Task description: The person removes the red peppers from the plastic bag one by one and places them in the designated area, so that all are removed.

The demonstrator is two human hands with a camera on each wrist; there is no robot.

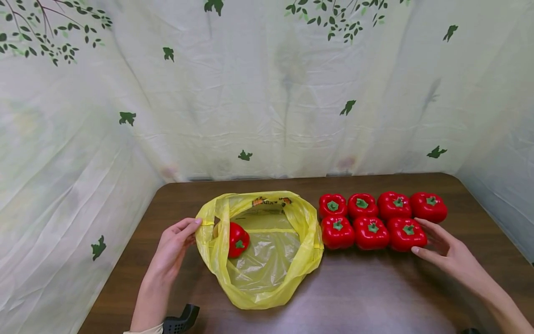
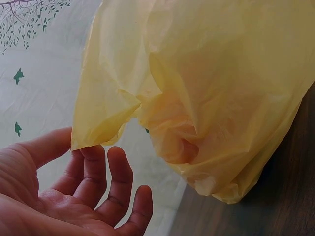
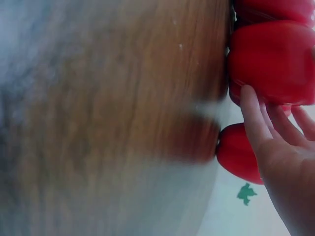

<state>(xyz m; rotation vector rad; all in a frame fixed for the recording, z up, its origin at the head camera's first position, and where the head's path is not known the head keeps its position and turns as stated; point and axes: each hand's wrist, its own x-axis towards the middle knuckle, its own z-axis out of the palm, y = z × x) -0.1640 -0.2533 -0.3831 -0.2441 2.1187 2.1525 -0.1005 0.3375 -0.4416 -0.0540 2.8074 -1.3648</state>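
A yellow plastic bag [image 1: 267, 297] lies on the table with its mouth spread wide. Inside it, near the left side, is one red bell pepper [image 1: 238, 240] with a green stem. The left hand [image 1: 173, 248] pinches the bag's left handle edge between thumb and fingers; in the left wrist view the other fingers hang loosely curled below the yellow plastic [image 2: 206, 98]. To the right of the bag, several red bell peppers [image 1: 371, 233] stand in two rows. At the right end of the front row, the right hand [image 1: 452, 253] touches a bell pepper [image 1: 406, 235] with spread fingers and thumb.
The brown wooden table [image 1: 350, 292] ends at a pale curtain [image 1: 267, 116] with leaf prints behind and at both sides. A back-row bell pepper [image 1: 429, 207] stands just behind the right hand's fingers. A black device [image 1: 181, 319] sits at the left wrist.
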